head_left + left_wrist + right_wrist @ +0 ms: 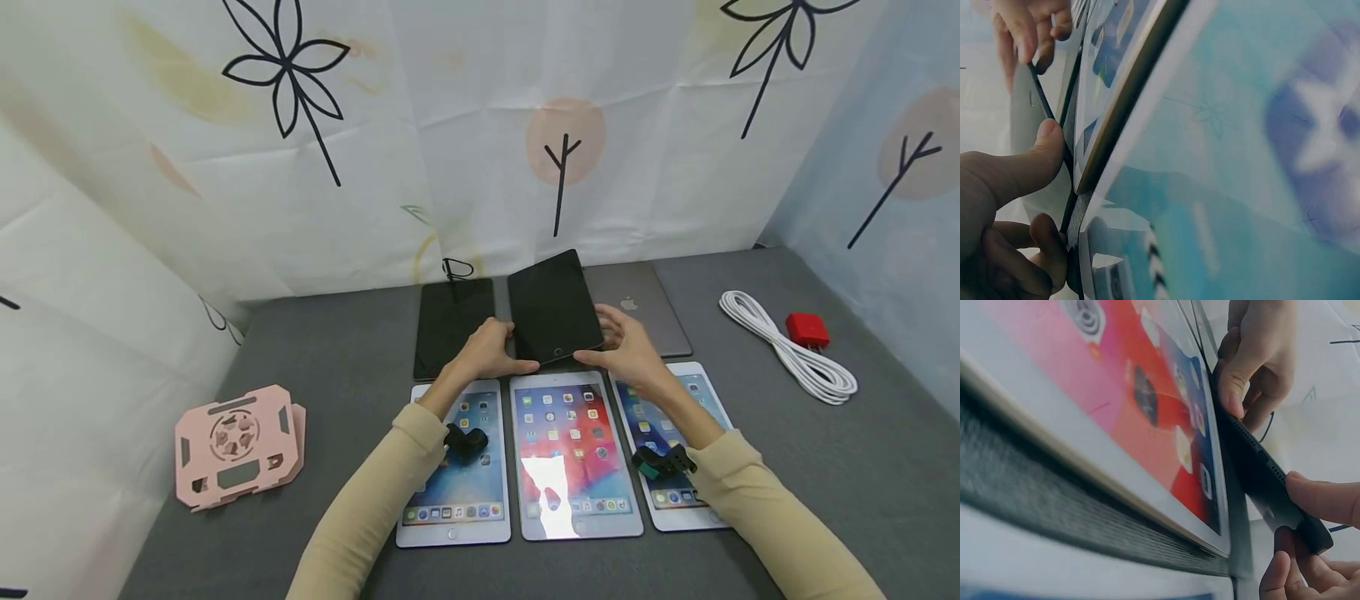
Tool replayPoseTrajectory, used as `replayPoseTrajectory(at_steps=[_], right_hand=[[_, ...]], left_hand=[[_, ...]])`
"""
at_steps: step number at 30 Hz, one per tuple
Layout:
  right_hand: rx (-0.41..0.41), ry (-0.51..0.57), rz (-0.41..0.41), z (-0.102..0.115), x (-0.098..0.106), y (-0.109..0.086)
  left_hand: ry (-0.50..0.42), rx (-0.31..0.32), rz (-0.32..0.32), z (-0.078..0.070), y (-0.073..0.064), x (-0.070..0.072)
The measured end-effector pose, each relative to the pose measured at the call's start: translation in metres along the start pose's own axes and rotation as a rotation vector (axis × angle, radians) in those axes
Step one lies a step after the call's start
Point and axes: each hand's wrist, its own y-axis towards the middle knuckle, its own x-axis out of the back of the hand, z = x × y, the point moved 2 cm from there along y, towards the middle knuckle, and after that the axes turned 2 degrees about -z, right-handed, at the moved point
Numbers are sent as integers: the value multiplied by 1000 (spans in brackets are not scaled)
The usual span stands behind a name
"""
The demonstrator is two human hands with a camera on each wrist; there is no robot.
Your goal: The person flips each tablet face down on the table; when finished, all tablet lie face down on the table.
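Observation:
Both hands hold a black tablet [556,305] by its near corners, and it leans at an angle above the table behind the row of lit tablets. At its near left corner is my left hand [487,350], the thumb along the edge. My right hand [624,346] pinches the near right corner, thumb on one face and fingers on the other, as the right wrist view shows on the tablet's corner [1266,487]. Below the hands lie three white tablets with lit screens: a left one [468,467], a middle one [570,433] and a right one [705,387], partly covered by the forearms.
Another black tablet [450,329] lies flat at the back left, and a grey Apple device [648,304] lies behind my right hand. A pink stand [236,450] is at the far left. A coiled white cable [795,354] and a red charger plug [807,330] lie at right.

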Motion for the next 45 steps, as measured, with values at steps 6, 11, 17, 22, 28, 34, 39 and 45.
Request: replayPoseTrajectory(at_steps=[6,11,17,22,28,34,39,45], right_hand=[[39,-63,-24,5,8,-3],[52,-94,-47,8,15,-7],[81,-105,-58,11,24,-11],[126,-115,-73,13,30,-13],[150,-132,-81,17,34,-16],[195,-163,-109,21,37,-17],[228,-201,-137,23,38,-18],[257,-240,-154,25,39,-18]], left_hand=[[-3,-13,17,-9,7,-4],[-26,-41,23,-17,11,-9],[-58,-58,30,-25,15,-15],[-83,-68,33,-32,19,-20],[-112,-59,47,-38,21,-25],[-173,-43,62,-45,23,-30],[-240,-13,81,-49,23,-34],[-237,-42,74,-55,26,-38]])
